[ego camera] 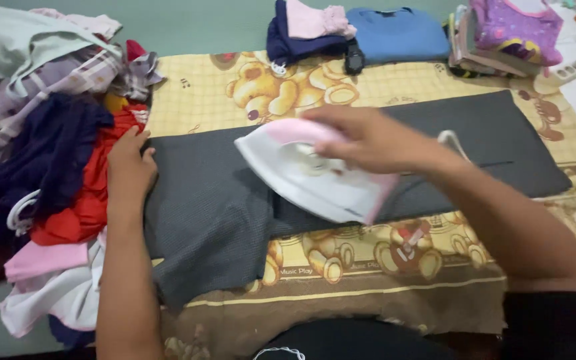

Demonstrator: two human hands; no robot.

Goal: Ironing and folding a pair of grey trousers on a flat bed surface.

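On a teddy-print blanket (381, 87), right hand (368, 140) closed around white iron (315, 177) atop grey garment (215, 207), left hand (128, 167) flat at its edge.

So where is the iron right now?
In the head view, the white and pink iron sits mid-picture on the dark grey cloth, gripped by the right hand; the left hand presses the cloth's left edge.
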